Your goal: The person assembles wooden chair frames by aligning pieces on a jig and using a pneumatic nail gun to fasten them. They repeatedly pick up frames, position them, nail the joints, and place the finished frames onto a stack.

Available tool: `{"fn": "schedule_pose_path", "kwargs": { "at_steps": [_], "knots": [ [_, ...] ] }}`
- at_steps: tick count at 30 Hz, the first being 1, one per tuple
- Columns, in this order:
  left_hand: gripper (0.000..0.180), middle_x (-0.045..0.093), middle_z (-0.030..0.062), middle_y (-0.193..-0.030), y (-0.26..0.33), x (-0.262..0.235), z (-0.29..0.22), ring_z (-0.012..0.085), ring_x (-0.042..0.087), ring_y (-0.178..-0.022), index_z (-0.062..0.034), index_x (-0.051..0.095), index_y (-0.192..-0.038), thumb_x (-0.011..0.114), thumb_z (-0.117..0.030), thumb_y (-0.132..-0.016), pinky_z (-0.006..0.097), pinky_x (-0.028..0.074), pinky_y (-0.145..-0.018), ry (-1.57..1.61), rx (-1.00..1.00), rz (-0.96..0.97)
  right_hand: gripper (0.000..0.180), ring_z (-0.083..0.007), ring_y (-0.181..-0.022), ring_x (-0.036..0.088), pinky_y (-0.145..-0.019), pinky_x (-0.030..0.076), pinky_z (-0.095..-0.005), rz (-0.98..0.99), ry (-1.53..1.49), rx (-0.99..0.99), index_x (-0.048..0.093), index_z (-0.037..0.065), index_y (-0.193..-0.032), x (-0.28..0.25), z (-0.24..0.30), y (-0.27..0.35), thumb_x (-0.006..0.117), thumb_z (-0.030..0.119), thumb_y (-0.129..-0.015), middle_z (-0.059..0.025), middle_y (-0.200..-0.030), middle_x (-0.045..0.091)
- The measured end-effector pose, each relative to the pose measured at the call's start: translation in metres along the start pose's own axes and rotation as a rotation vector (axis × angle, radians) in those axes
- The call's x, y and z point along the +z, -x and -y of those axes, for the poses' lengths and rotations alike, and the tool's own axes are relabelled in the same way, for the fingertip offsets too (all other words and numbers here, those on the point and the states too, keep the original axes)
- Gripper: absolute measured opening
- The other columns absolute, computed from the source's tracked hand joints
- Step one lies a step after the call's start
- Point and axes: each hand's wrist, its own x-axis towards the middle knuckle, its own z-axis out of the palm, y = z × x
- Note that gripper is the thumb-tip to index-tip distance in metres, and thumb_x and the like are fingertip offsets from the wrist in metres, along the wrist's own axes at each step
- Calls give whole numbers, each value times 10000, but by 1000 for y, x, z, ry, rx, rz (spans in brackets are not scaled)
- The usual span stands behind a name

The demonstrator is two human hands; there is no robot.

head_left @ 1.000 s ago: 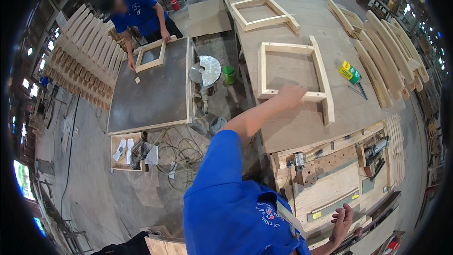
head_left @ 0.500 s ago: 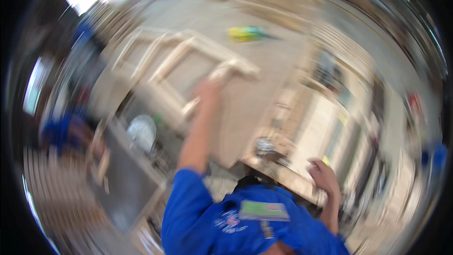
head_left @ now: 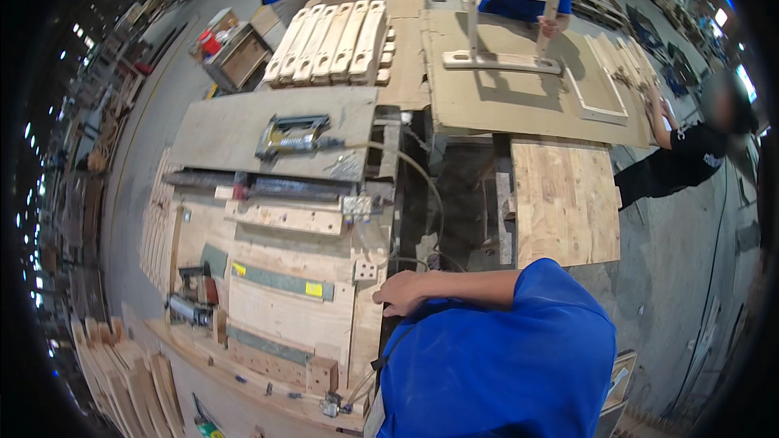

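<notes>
My right hand [head_left: 402, 292] reaches leftward across my front to the near right edge of a wooden jig bench [head_left: 367, 332]. Its fingers are loosely stretched at the edge, with nothing visible in them. A small drilled block [head_left: 365, 270] lies just beyond the fingertips. On the jig, a pale wooden panel [head_left: 276, 312] carries a grey-green strip [head_left: 280, 280] with yellow patches. A wooden bar with holes [head_left: 284, 217] lies across its far side, ending at a metal clamp [head_left: 357, 207]. My left hand is out of view.
Nail guns [head_left: 292, 136] [head_left: 191, 304] lie on the bench; an air hose [head_left: 426, 178] curves from the farther one. Slotted boards [head_left: 329, 40] stand beyond. At the far right table a co-worker holds a wooden frame [head_left: 503, 61]; a person in black [head_left: 677, 154] stands right. Wooden pieces [head_left: 130, 377] are stacked lower left.
The view has swung right, so the jig bench now lies at the left. My left hand, earlier on a wooden frame, has left the view. My right hand is now at the bench edge.
</notes>
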Motion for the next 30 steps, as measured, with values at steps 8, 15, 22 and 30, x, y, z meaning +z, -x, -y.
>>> {"fn": "schedule_pose_path", "kwargs": {
  "at_steps": [8,15,22,30],
  "knots": [
    [413,744,228,-1162,67,-43,-101,387,718,-1077,28,707,-1227,658,-326,-1020,479,558,-931,269,205,-116,440,-425,-1151,681,-927,543,-562,-127,1,174,628,65,-1282,-40,-83,59,641,414,-1015,-220,-1163,728],
    [421,742,233,-1183,115,-65,-186,387,716,-1089,55,691,-1254,672,-299,-1026,457,560,-946,578,492,21,442,-439,-1126,687,-918,552,-560,-193,-50,170,634,65,-1278,-42,-119,87,640,423,-1018,-223,-1146,735],
    [314,733,250,-1139,157,-57,-252,361,719,-1065,85,677,-1221,693,-148,-1012,447,560,-946,989,676,276,458,-433,-1147,683,-938,546,-559,-179,-120,209,631,81,-1315,-35,-145,113,641,433,-1021,-209,-1168,738],
    [290,749,249,-1060,195,-75,-292,364,733,-989,95,710,-1149,708,-153,-998,435,577,-903,1068,810,430,466,-424,-1172,677,-943,540,-556,-200,-150,216,618,96,-1345,-36,-166,123,642,431,-1023,-206,-1185,731]
  ]
}}
